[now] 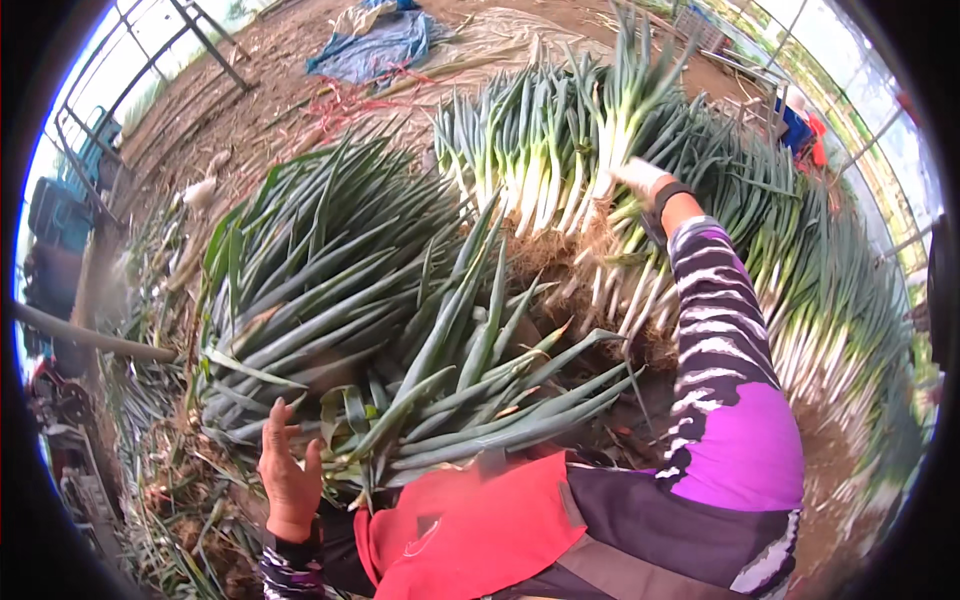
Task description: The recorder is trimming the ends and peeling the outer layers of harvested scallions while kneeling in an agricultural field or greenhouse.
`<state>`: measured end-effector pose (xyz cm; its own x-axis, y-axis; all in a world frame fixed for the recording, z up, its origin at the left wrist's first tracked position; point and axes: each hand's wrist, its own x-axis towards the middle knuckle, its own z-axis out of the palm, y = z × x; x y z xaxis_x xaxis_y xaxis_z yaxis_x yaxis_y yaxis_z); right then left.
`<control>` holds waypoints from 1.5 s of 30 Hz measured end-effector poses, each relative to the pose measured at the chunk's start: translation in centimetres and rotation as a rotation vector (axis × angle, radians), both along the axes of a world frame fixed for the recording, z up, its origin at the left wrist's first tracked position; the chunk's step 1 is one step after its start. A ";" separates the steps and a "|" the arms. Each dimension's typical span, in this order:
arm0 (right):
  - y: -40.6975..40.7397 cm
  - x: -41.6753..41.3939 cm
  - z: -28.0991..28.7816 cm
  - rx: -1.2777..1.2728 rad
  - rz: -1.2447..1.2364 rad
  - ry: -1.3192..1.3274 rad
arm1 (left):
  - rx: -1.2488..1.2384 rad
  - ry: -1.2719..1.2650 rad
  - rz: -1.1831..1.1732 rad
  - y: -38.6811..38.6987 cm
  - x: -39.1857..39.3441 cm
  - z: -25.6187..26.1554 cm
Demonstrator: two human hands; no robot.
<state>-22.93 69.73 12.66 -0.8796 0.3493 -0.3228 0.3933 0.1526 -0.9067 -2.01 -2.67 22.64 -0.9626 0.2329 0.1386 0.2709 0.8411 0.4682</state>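
Near the bottom left is my left hand (291, 472), raised with its fingers apart and nothing in it, beside the leaf tips of a large heap of green onions (322, 255). My right arm stretches forward. My right hand (640, 176), partly blurred, is at the lower white stems of an upright bunch of green onions (619, 127); its fingers look wrapped around the stems. That bunch leans against a row of standing green onions (525, 157), with roots towards me. More loose green onions (495, 405) lie across in front of my red apron (480, 525).
Long rows of green onions (810, 285) curve along the right side. Leaf and root scraps (187, 517) cover the ground at lower left. A blue plastic sheet (375, 45) and red ties (337, 109) lie beyond. A metal pole (97, 337) juts in at left.
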 end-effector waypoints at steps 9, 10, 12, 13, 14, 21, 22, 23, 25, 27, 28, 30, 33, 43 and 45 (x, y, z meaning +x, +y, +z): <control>-18.2 -12.4 11.7 0.564 0.306 0.450 | 0.419 -0.169 0.505 -7.1 6.9 -10.4; -25.3 -11.3 13.5 0.403 0.472 0.378 | 0.529 -0.244 0.612 -5.9 7.6 -10.1; -39.0 -6.5 17.5 0.305 0.861 0.183 | 0.505 -0.135 0.684 -5.9 8.8 -15.2; -44.5 -3.6 19.0 0.383 1.068 0.064 | 0.625 -0.264 0.785 -4.8 8.5 -15.8; -48.7 -1.7 17.3 0.376 1.228 0.085 | 0.632 -0.218 0.806 -4.3 8.4 -17.8; -66.9 12.9 5.5 0.639 1.920 0.489 | 0.924 -0.125 1.240 -4.8 10.0 -21.2; -67.9 14.4 3.5 0.688 1.930 0.547 | 0.936 -0.165 1.358 -5.7 10.3 -23.2; -68.9 15.4 1.6 0.744 1.931 0.597 | 1.040 -0.220 1.367 -6.0 10.1 -22.6; -70.5 16.3 -1.3 0.992 1.852 0.511 | 0.962 -0.161 1.407 -5.7 9.9 -23.6; -70.8 15.6 -3.6 1.161 1.743 0.452 | 1.004 -0.187 1.445 -6.0 9.3 -23.8; -71.2 15.7 -1.0 1.137 1.801 0.400 | 1.008 -0.194 1.459 -6.1 9.4 -23.1; -71.1 13.3 -0.2 0.994 1.750 0.402 | 1.069 -0.202 1.428 -6.1 9.4 -23.2; -70.1 12.5 3.5 0.802 1.544 0.690 | 1.599 -0.323 1.387 -6.1 9.6 -19.3; -66.5 10.5 1.9 1.019 1.667 0.346 | 1.748 -0.507 1.171 -5.5 10.2 -17.4; -65.8 11.0 0.9 1.120 1.637 0.259 | 1.874 -0.454 1.168 -4.9 10.0 -17.6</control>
<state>-11.96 3.89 13.57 -0.4962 -0.7659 -0.4089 -0.7821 0.5988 -0.1726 8.01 -7.60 5.07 -0.5584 -0.3687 -0.7432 -0.1774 -0.8220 0.5411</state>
